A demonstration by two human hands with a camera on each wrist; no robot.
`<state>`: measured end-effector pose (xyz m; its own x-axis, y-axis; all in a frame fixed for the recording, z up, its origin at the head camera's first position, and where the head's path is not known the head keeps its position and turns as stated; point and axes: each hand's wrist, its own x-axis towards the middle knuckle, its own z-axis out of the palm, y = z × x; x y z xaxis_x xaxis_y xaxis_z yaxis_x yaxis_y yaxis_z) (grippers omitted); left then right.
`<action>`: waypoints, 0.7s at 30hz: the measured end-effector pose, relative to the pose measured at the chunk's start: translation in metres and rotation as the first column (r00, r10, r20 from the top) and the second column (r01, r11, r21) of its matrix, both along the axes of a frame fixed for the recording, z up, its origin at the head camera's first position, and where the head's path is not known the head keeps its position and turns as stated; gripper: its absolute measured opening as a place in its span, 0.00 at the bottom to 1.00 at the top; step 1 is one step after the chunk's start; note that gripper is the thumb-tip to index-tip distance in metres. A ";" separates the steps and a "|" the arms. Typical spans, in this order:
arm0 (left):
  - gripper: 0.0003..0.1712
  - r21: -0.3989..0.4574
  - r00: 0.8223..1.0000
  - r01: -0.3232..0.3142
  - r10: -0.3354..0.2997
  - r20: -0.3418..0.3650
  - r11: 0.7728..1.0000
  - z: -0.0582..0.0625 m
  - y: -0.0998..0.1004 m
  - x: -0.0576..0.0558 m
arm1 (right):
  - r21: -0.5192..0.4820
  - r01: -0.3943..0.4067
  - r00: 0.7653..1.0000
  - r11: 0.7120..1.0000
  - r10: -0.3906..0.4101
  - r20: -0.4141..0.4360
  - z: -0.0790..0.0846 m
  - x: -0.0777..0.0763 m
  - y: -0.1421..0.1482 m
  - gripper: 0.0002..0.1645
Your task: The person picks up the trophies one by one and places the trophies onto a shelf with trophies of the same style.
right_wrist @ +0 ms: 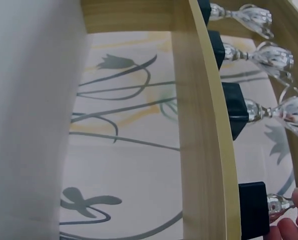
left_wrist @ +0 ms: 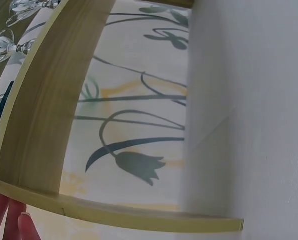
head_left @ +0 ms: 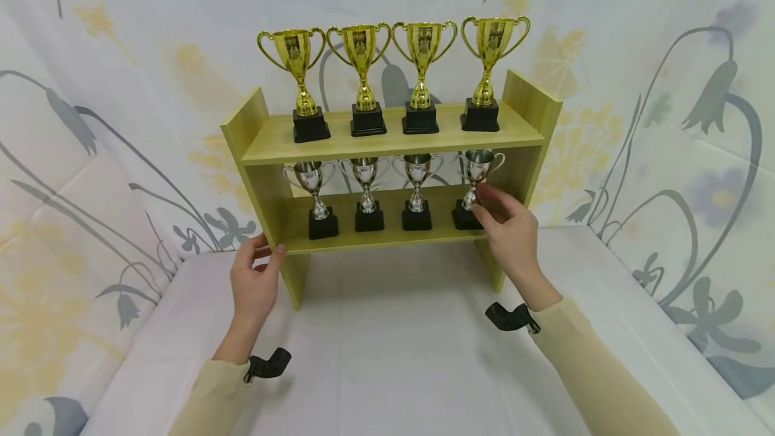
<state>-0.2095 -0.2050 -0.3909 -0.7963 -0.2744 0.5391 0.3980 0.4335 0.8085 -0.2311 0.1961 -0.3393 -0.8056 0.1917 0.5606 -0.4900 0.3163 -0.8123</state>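
A two-tier wooden shelf (head_left: pixel 393 147) stands on the white cloth. My left hand (head_left: pixel 254 284) grips its left side panel (left_wrist: pixel 113 212) low down, near the lower board, fingers outside and thumb at the front edge. At the right end of the lower board, my right hand (head_left: pixel 514 234) pinches the stem of a silver trophy cup (head_left: pixel 480 165). Its black square base (right_wrist: pixel 254 210) stands at the board's front edge. Left of it stand three more silver trophies (head_left: pixel 418 170) in a row. Several gold trophies (head_left: pixel 360 46) line the upper board.
A white cloth (head_left: pixel 393 342) covers the surface before the shelf. Floral fabric (head_left: pixel 151 86) hangs behind and at both sides. Each wrist carries a small black camera mount (head_left: pixel 511 317). Beneath the lower board, the shelf's side panels (head_left: pixel 297 281) reach down as legs.
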 end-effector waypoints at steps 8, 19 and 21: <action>0.16 0.004 0.999 -0.009 0.009 -0.052 1.000 -0.002 -0.006 0.005 | -0.011 -0.009 0.999 1.000 0.008 -0.041 -0.006 0.020 0.007 0.22; 0.13 -0.047 0.999 -0.049 0.048 -0.006 0.998 0.008 -0.015 0.018 | -0.007 -0.020 0.995 1.000 0.020 -0.101 -0.016 0.041 0.025 0.23; 0.14 -0.037 0.999 -0.033 0.033 -0.002 0.999 0.010 -0.016 0.020 | 0.002 -0.016 0.994 1.000 0.016 -0.110 -0.019 0.043 0.029 0.23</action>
